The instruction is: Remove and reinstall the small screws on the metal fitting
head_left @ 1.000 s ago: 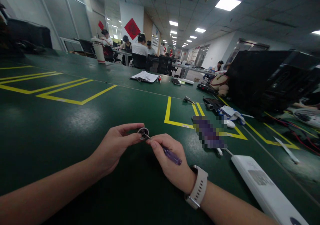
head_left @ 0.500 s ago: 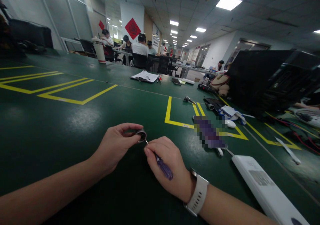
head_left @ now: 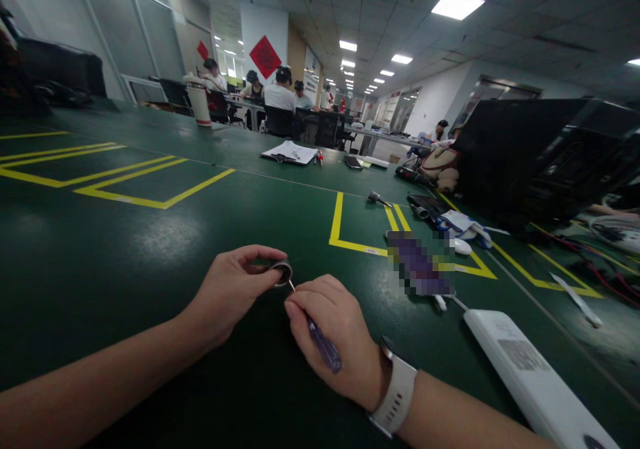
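My left hand [head_left: 235,289] pinches a small round metal ring-shaped part [head_left: 283,273] between thumb and fingers, just above the green table [head_left: 125,249]. My right hand [head_left: 333,332], with a white watch on the wrist, grips a small screwdriver with a purple handle [head_left: 323,346]. The screwdriver's thin metal tip touches the round part from the lower right. Both forearms rest low over the table near its front edge.
A white power strip [head_left: 530,376] lies at the right. A blurred purple object [head_left: 415,262], a white mouse [head_left: 463,246], cables and dark equipment [head_left: 530,156] fill the right side. Yellow tape lines [head_left: 150,199] mark the table. A clipboard with papers [head_left: 290,152] lies farther back; several people sit beyond.
My right hand has drawn back toward me and turned, tilting the screwdriver handle lower. The round part in my left hand has rotated from face-on to more edge-on.
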`<action>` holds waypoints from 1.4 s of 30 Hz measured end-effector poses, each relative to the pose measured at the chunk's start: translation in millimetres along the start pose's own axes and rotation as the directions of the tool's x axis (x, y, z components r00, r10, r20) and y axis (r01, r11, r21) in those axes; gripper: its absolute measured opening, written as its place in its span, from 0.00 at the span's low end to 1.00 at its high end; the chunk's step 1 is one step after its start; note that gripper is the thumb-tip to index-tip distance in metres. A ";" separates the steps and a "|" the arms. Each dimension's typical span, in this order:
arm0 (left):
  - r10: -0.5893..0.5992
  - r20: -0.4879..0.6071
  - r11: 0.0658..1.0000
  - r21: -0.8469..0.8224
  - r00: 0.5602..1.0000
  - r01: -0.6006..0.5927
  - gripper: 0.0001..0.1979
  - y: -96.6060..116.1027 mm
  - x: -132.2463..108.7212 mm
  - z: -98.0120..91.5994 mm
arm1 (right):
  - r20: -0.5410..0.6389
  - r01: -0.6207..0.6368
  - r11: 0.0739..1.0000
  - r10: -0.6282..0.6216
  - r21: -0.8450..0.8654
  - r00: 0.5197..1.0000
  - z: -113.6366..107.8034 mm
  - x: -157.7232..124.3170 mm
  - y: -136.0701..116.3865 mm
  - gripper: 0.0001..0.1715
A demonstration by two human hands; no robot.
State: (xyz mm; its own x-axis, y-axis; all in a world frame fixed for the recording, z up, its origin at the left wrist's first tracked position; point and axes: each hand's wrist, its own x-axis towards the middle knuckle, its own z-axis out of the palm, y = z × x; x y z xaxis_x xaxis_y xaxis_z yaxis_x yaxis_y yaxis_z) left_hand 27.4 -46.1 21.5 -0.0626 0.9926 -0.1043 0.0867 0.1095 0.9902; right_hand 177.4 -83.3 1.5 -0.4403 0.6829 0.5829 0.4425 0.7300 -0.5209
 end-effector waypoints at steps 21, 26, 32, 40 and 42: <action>0.371 0.395 0.468 0.702 0.840 -0.537 0.11 -3.7 30.3 -17.1 | 0.069 -0.315 0.249 0.676 0.916 0.734 1.1 12.0 37.1 0.07; 0.454 0.393 0.414 0.701 0.799 -0.581 0.10 -3.3 55.8 -10.6 | 0.117 -0.266 0.167 0.598 0.949 0.793 -2.1 11.9 35.9 0.08; 0.489 0.300 0.564 0.607 0.819 -0.560 0.12 -14.2 82.9 -1.2 | 0.110 -0.243 0.166 0.566 0.956 0.817 -4.7 13.7 30.4 0.09; 0.524 0.364 0.533 0.564 0.770 -0.630 0.10 -22.5 77.9 -0.1 | 0.050 -0.304 0.370 0.561 0.878 0.826 -5.3 12.1 29.6 0.10; 0.521 0.374 0.518 0.576 0.767 -0.632 0.10 -22.7 76.0 -0.1 | 0.038 -0.332 0.462 0.539 0.822 0.842 -6.0 11.7 27.0 0.09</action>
State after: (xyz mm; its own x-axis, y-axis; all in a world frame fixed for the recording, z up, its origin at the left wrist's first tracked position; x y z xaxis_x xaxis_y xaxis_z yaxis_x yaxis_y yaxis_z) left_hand 20.5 26.8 -8.9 0.3689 0.8385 0.4011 0.6575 -0.5404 0.5250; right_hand 188.9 -55.8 -2.0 -0.1617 0.9690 0.1866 -0.2914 0.1338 -0.9472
